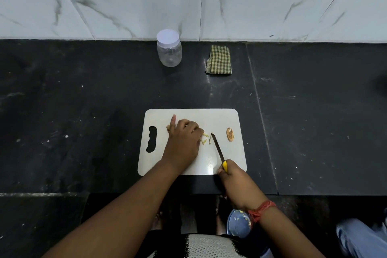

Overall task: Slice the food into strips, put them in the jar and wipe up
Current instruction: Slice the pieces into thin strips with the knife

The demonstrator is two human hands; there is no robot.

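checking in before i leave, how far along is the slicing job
Early. A few strips lie cut on the cutting board. In hand: left hand holds the food, right hand grips the knife. Left: the jar is lidded and looks empty, the cloth lies folded.

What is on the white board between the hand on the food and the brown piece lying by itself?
In the head view, pale cut strips and the knife's dark blade lie between the left hand and the brown curled piece on the white cutting board.
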